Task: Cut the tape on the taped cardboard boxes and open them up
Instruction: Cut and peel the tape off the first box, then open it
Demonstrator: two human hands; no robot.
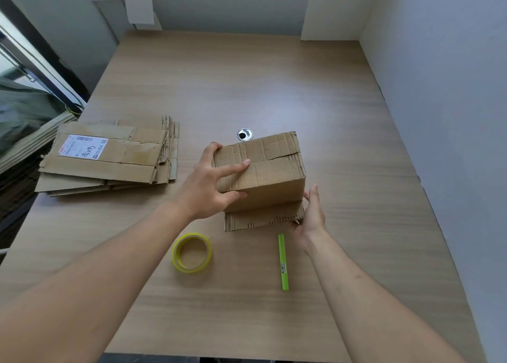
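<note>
Cardboard box (263,170), flaps closed, between both hands.

Hidden and unreadable parts around the table

The left hand (208,187) covers the cardboard box's (263,170) near-left corner; whether tape lies along its top seam I cannot tell. The right hand's (311,214) fingertips vanish behind the box's lower flaps. The label on the flattened cardboard stack (109,154) is too small to read. Both arms run off the near edge.

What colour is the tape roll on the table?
Yellow; the tape roll shows best in the head view.
</note>
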